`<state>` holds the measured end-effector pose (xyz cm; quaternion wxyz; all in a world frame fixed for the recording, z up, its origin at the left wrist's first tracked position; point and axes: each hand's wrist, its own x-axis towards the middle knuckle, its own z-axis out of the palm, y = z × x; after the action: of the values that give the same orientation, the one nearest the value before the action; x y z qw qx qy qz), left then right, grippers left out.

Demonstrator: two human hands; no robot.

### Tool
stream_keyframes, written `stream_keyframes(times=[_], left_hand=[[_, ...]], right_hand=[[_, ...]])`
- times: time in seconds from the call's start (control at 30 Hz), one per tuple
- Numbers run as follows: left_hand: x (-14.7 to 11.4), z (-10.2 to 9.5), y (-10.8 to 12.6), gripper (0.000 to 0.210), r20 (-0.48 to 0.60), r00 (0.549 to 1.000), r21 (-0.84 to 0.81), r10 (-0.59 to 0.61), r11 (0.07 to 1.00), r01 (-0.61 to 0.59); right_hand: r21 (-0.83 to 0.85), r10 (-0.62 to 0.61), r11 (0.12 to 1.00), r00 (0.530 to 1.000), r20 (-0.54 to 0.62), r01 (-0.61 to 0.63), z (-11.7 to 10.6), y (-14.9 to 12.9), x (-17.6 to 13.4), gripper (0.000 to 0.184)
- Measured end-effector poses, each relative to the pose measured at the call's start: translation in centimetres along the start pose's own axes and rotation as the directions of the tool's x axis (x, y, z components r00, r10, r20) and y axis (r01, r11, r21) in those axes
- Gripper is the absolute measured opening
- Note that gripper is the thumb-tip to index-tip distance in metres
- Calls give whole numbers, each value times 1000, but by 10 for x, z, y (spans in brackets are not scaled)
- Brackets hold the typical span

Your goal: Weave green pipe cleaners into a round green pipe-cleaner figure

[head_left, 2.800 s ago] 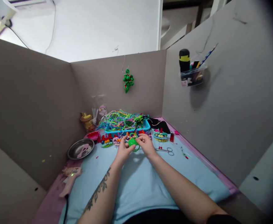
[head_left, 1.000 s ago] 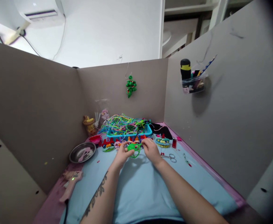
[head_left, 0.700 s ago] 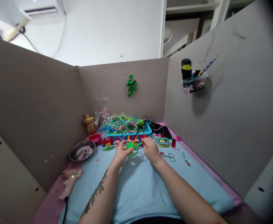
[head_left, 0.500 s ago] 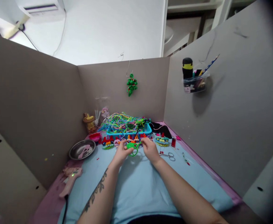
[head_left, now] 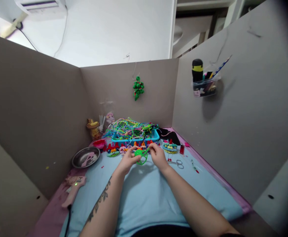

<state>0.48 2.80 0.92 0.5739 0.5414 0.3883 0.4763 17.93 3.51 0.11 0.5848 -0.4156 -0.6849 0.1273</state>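
Observation:
Both my hands meet over the light blue mat [head_left: 146,197] and hold a green pipe cleaner piece [head_left: 140,155] between them. My left hand [head_left: 126,162] pinches its coiled left part. My right hand [head_left: 158,156] grips the strand end on the right, and a loop of it hangs below the fingers. Just behind the hands lies a row of small colourful finished craft pieces [head_left: 120,150], and behind those a blue basket [head_left: 154,135] heaped with pipe cleaners of many colours.
Scissors [head_left: 176,162] lie right of my right hand. A steel bowl [head_left: 85,157] and a pink glue gun [head_left: 73,191] sit at the left. Grey partition walls close three sides; a green ornament [head_left: 138,88] hangs at the back, a clear pen holder [head_left: 204,85] on the right wall.
The hands stay together on the green piece, working it slightly; the strand now stretches up toward my right fingers. The view has shifted a little.

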Motion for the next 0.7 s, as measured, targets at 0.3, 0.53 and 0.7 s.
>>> stream_keyframes(times=[0.3, 0.53, 0.7], left_hand=[[-2, 1, 5, 73, -1, 999, -101, -46, 994, 46], [1, 1, -1, 70, 17, 1000, -141, 14, 990, -12], [4, 4, -5, 66, -84, 989, -117, 124, 984, -133]], right_hand=[[90, -60, 995, 976, 210, 42, -1, -6, 1, 16], [365, 99, 905, 942, 321, -219, 9, -3, 0, 7], [353, 116, 895, 905, 408, -274, 11, -4, -4, 45]])
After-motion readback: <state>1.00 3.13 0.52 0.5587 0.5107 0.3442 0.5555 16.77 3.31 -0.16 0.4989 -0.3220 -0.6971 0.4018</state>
